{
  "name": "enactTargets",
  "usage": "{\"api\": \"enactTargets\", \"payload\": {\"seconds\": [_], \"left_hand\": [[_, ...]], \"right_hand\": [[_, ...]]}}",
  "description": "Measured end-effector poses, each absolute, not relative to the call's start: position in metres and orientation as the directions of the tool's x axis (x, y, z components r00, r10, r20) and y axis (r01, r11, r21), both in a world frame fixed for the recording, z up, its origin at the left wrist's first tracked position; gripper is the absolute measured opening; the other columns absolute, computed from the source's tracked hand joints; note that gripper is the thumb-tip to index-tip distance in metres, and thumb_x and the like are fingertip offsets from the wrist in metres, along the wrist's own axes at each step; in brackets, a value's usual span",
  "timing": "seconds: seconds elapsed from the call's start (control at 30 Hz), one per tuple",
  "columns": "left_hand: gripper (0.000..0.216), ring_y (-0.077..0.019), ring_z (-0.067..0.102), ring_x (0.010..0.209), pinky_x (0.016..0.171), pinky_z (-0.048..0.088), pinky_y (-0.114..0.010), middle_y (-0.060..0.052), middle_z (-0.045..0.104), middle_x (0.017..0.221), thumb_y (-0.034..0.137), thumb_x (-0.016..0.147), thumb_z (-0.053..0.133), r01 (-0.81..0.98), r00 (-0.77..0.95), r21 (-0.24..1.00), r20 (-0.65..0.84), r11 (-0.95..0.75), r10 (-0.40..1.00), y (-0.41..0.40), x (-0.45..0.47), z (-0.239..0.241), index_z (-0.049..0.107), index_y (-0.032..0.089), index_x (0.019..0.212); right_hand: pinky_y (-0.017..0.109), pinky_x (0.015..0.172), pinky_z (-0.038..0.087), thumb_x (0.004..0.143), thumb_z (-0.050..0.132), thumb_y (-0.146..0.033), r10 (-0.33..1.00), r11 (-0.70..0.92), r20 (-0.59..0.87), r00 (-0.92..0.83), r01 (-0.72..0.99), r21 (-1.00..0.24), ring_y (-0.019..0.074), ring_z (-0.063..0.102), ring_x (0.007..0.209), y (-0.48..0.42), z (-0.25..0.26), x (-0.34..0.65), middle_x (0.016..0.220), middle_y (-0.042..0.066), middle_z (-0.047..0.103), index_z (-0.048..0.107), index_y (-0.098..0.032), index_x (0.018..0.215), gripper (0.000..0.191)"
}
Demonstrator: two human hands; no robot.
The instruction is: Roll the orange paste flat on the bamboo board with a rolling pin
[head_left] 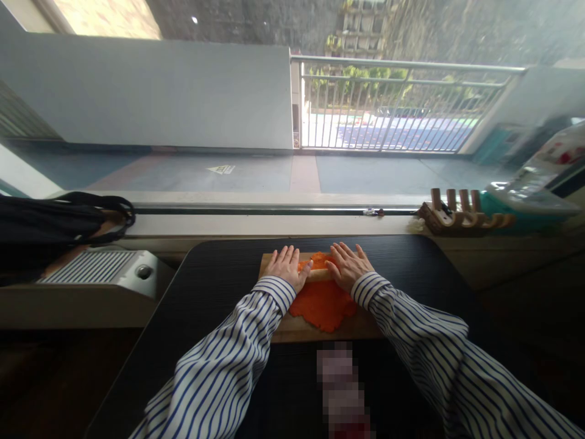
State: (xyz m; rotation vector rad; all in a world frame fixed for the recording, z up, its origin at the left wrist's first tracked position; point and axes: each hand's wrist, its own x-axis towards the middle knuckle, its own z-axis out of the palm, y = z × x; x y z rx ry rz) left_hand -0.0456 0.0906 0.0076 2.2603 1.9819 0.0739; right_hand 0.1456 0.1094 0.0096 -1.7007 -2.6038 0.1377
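Observation:
A flat sheet of orange dough [323, 305] with an uneven edge lies on a wooden board [286, 331]. Across its upper part rests a light wooden rolling pin [319, 275], with more dough showing beyond it. My left hand [287, 267] lies flat over the pin's left part, fingers stretched forward and thumb pointing inward. Over the right part my right hand [350, 266] is spread in the same way, palm down. Both hands cover the pin's ends; only its middle shows. Neither hand has its fingers wrapped round it.
The board lies on a black table [219, 280] below a window sill [274, 224]. A wooden rack [452, 214] and a teal container [525, 204] stand at the right of the sill. On the left are a white slatted unit [98, 271] and a black bag [50, 228].

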Motion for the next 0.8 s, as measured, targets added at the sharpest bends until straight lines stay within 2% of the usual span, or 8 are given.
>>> {"api": "enactTargets", "payload": {"seconds": [0.47, 0.6, 0.8], "left_hand": [[0.068, -0.0263, 0.028, 0.13, 0.108, 0.02, -0.042, -0.017, 0.036, 0.138, 0.05, 0.088, 0.016, 0.969, 0.219, 0.094, 0.098, -0.228, 0.971, 0.02, -0.04, 0.007, 0.038, 0.001, 0.131], [0.066, -0.026, 0.029, 0.13, 0.107, 0.025, -0.042, -0.017, 0.037, 0.138, 0.049, 0.089, 0.019, 0.959, 0.255, 0.083, 0.149, -0.27, 0.955, -0.002, -0.041, 0.004, 0.041, 0.003, 0.129], [0.063, -0.0264, 0.028, 0.13, 0.105, 0.028, -0.045, -0.016, 0.035, 0.138, 0.05, 0.088, 0.024, 0.938, 0.317, 0.08, 0.191, -0.336, 0.929, -0.032, -0.044, 0.0, 0.038, 0.006, 0.131]], "right_hand": [[0.041, 0.109, 0.014, 0.091, 0.022, -0.044, 0.891, 0.453, 0.095, -0.445, 0.885, -0.11, 0.02, 0.021, 0.133, 0.038, 0.006, 0.161, 0.142, 0.009, 0.031, 0.032, -0.008, 0.136, 0.058], [0.042, 0.108, 0.018, 0.091, 0.025, -0.043, 0.863, 0.501, 0.138, -0.486, 0.858, -0.115, 0.0216, 0.023, 0.132, 0.015, 0.003, 0.169, 0.14, 0.011, 0.034, 0.033, -0.007, 0.135, 0.058], [0.045, 0.107, 0.021, 0.09, 0.031, -0.04, 0.807, 0.568, 0.235, -0.542, 0.821, -0.059, 0.0244, 0.02, 0.133, -0.015, -0.004, 0.177, 0.141, 0.015, 0.031, 0.033, -0.004, 0.135, 0.057]]}}
